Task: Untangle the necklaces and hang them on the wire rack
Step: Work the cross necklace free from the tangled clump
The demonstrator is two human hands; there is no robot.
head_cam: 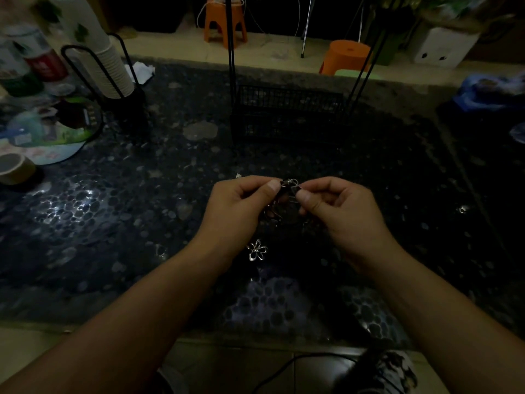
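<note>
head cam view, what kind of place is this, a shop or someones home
Probably a home, dimly lit. A pebble-patterned tabletop holds a sleeve of stacked paper cups and a black wire rack, and orange plastic stools stand on the tiled floor behind. Nothing suggests a shop.

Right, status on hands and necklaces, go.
Left hand and right hand both pinching the necklace tangle above the table. Flower pendant dangling below. Wire rack behind, nothing visibly hung. Path clear.

1 head view, looking forward and down, close over table [113, 223]
</note>
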